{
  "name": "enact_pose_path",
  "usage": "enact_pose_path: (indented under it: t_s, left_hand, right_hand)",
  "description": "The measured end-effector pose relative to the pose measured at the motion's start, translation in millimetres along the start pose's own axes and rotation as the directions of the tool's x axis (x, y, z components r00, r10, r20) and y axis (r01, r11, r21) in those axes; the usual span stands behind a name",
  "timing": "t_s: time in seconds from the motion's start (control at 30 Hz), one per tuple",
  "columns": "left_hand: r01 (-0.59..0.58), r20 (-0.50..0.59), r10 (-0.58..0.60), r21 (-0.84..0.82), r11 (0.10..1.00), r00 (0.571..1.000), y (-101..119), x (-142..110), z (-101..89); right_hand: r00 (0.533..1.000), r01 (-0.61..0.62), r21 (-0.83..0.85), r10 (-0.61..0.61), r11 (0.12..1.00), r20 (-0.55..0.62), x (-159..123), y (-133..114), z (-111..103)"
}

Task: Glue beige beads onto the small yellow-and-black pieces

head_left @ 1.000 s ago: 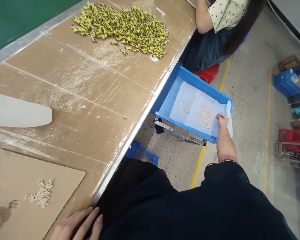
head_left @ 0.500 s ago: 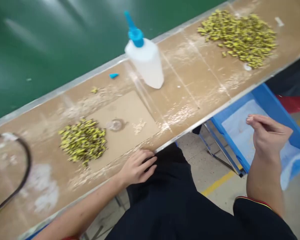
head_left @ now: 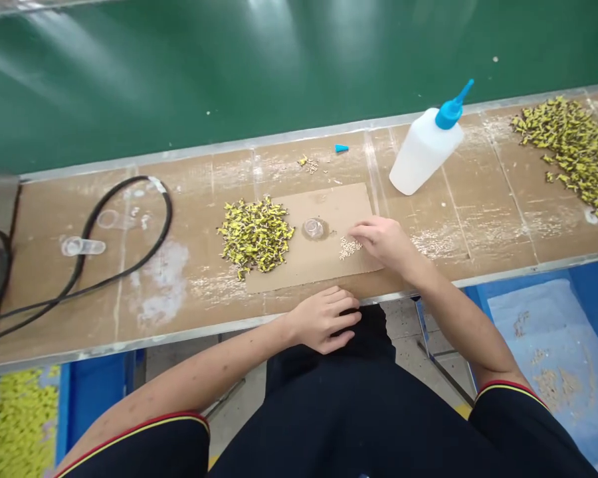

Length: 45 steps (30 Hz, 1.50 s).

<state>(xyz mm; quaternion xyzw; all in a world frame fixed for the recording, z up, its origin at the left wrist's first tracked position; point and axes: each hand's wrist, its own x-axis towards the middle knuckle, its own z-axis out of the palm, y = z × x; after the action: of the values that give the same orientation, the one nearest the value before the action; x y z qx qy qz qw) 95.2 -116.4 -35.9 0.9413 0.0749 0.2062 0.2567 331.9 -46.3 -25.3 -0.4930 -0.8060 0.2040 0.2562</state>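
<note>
Rested the left hand (head_left: 323,320) at the front edge of the workbench (head_left: 189,325), fingers loosely curled, grip released, nothing visibly held. Extended the right hand (head_left: 383,242) over a cardboard sheet (head_left: 339,202), fingertips (head_left: 355,229) curved down just beside a small cluster of pale pieces (head_left: 349,247); whether any piece was pinched could not be told. Placed on the same sheet: a heap of yellow-and-black pieces (head_left: 256,234) and a clear plastic cap (head_left: 313,228). Stood a white squeeze bottle (head_left: 423,156) beyond the sheet. Judged step in hand: fingertip work at the pale cluster. Judged requirement of the next move: fine, controlled finger contact, given the smallness of the pieces.
</note>
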Motion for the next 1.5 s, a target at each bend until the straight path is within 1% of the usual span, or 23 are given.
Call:
enact_pose_path:
  t_s: [0.17, 0.3, 0.43, 0.5, 0.63, 0.67, 0.73, 0.8, 0.83, 0.87, 0.93, 1.0, 1.07, 1.17, 1.27, 1.4, 1.5]
  left_hand:
    - [-0.011, -0.016, 0.011, 0.004, 1.000, 1.000, 0.3, 1.3, -1.8]
    - [-0.006, 0.009, 0.006, 0.004, 1.000, 1.000, -0.2, 0.2, -1.5]
    - [0.002, 0.036, -0.002, 0.011, 1.000, 0.999, -0.4, -1.8, 1.0]
    - [0.006, 0.039, -0.006, 0.015, 1.000, 0.999, -0.5, -2.4, 2.4]
    - [0.020, 0.045, -0.021, 0.016, 1.000, 0.999, -0.3, -3.1, 4.9]
    - [0.025, 0.048, -0.025, 0.014, 1.000, 0.999, -0.3, -3.2, 5.4]
    - [0.035, 0.057, -0.035, 0.009, 0.999, 0.998, -0.1, -3.7, 6.2]
    - [0.044, 0.060, -0.044, 0.006, 0.999, 0.997, 0.1, -4.1, 7.0]
    - [0.048, 0.060, -0.049, 0.006, 0.999, 0.997, 0.2, -4.4, 7.4]
    - [0.053, 0.057, -0.053, 0.007, 0.999, 0.997, 0.3, -4.6, 7.8]
    - [0.061, 0.048, -0.061, 0.002, 0.998, 0.997, 0.4, -5.1, 8.5]
    - [0.067, 0.043, -0.067, 0.002, 0.998, 0.997, 0.6, -5.5, 8.9]
    - [0.076, 0.053, -0.077, 0.009, 0.997, 0.996, 0.7, -5.8, 9.3]
    - [0.090, 0.077, -0.092, 0.028, 0.996, 0.993, 0.7, -6.0, 10.5]
    - [0.096, 0.058, -0.099, 0.044, 0.994, 0.993, 0.3, -6.3, 12.9]
    - [0.104, 0.021, -0.105, 0.040, 0.994, 0.994, -0.4, -7.0, 15.1]
    - [0.102, 0.030, -0.103, 0.035, 0.994, 0.994, -0.1, -7.2, 13.7]
  right_hand:
    - [1.000, -0.026, 0.044, 0.025, 0.999, 0.011, 5.5, 7.2, -4.8]
    - [0.997, -0.059, 0.095, 0.063, 0.994, -0.043, 5.0, 8.1, -4.5]
    - [0.991, -0.093, 0.097, 0.101, 0.991, -0.082, 8.0, 7.2, -4.9]
    - [0.991, -0.115, 0.093, 0.121, 0.989, -0.058, 10.8, 5.4, -8.9]
    - [0.983, -0.177, 0.066, 0.173, 0.982, 0.055, 24.0, -0.5, -20.0]
    - [0.981, -0.189, 0.057, 0.186, 0.980, 0.053, 31.2, -1.3, -21.5]
    - [0.982, -0.188, 0.052, 0.188, 0.981, -0.010, 53.2, -0.7, -21.8]
    - [0.983, -0.153, 0.034, 0.156, 0.988, -0.099, 85.1, 3.5, -18.7]
    - [0.983, -0.138, -0.004, 0.137, 0.990, -0.121, 103.6, 6.6, -16.6]
    - [0.984, -0.143, -0.063, 0.135, 0.988, -0.115, 122.9, 10.0, -14.4]
    - [0.977, -0.213, -0.230, 0.209, 0.950, -0.041, 159.8, 16.5, -11.0]
    - [0.965, -0.252, -0.312, 0.264, 0.916, -0.005, 189.8, 21.5, -9.0]
    - [0.954, -0.268, -0.362, 0.298, 0.893, 0.029, 210.4, 24.7, -7.7]
    - [0.931, -0.279, -0.441, 0.353, 0.853, 0.096, 226.4, 27.3, -5.6]
    - [0.910, -0.270, -0.509, 0.389, 0.817, 0.142, 232.6, 27.5, -3.8]
    - [0.904, -0.218, -0.570, 0.384, 0.792, 0.188, 234.9, 22.1, -1.7]
    - [0.913, -0.162, -0.591, 0.347, 0.790, 0.214, 234.5, 13.0, -1.9]
